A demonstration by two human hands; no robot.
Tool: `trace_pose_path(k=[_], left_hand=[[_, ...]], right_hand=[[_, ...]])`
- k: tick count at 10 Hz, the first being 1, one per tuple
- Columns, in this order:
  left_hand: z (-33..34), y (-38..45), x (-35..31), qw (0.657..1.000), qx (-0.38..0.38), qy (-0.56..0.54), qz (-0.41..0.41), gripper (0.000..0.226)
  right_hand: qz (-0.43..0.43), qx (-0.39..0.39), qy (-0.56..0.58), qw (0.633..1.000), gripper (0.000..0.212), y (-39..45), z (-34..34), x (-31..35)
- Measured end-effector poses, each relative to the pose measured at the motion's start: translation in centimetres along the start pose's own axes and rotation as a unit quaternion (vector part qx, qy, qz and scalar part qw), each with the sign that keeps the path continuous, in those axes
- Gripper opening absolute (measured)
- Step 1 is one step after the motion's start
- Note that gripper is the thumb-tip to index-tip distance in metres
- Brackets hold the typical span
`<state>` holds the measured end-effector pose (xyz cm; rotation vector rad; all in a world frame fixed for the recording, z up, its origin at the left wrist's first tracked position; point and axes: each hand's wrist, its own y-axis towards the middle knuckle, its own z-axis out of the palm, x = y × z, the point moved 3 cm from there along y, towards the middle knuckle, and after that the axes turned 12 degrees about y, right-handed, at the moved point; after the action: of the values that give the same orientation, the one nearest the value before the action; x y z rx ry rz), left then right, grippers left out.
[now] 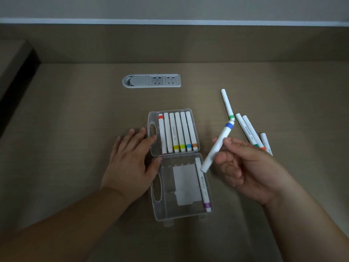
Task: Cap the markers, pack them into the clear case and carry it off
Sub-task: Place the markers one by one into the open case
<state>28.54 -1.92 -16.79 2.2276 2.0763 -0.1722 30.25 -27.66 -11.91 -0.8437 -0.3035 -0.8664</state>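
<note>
The clear case [160, 208] lies open flat at the table's middle. Its far half holds several white markers [177, 132] side by side, with red, yellow, green, blue and orange bands. A purple-banded marker [203, 186] lies along the right wall of the near half. My left hand [132, 159] rests flat on the table, fingertips touching the case's left edge near the hinge. My right hand [243, 167] pinches a blue-banded marker [219, 144], tilted, above the case's right side. More white markers [249, 132] lie loose on the table at the right, one with a green band [227, 104].
A grey socket panel [152, 80] is set into the table behind the case. A low wall [170, 42] runs along the back, and a dark gap [17, 80] borders the table at far left.
</note>
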Motion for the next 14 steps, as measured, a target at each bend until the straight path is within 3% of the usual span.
trace_pose_path(k=[1, 2, 5, 6, 7, 9, 10, 12, 14], left_hand=[[0.1, 0.0, 0.0, 1.0, -0.002, 0.001, 0.0, 0.065], [0.1, 0.0, 0.0, 1.0, -0.001, 0.002, 0.0, 0.064], [0.0, 0.0, -0.1, 1.0, -0.002, -0.002, -0.002, 0.065], [0.1, 0.0, -0.1, 1.0, -0.003, -0.002, -0.002, 0.065], [0.1, 0.0, -0.1, 1.0, -0.002, -0.004, -0.002, 0.065], [0.1, 0.0, 0.0, 1.0, -0.007, -0.007, -0.003, 0.064], [0.0, 0.0, -0.1, 1.0, -0.006, -0.007, -0.002, 0.065], [0.0, 0.0, -0.1, 1.0, -0.009, -0.007, -0.006, 0.063], [0.1, 0.0, -0.1, 1.0, -0.011, -0.007, -0.003, 0.064]], right_hand=[[0.017, 0.036, 0.046, 0.998, 0.023, 0.1, 0.1, -0.3], [0.016, 0.068, 0.073, 0.995, 0.041, 0.3, 0.1, -0.6], [-0.016, 0.034, 0.016, 0.999, 0.01, 0.4, 0.6, -0.8], [-0.012, 0.029, 0.019, 0.999, 0.015, 0.4, 0.5, -1.0], [-0.013, 0.024, 0.016, 0.999, 0.035, 0.4, 0.7, -1.2], [-0.011, -0.048, -0.147, 0.988, 0.021, -0.4, 0.7, -1.2], [-0.013, -0.099, -0.275, 0.956, 0.013, -0.6, 1.1, -1.7], [-0.016, -0.175, -0.499, 0.849, 0.009, -1.1, 2.5, -2.8], [-0.007, -0.198, -0.59, 0.783, 0.018, -0.6, 3.2, -3.3]])
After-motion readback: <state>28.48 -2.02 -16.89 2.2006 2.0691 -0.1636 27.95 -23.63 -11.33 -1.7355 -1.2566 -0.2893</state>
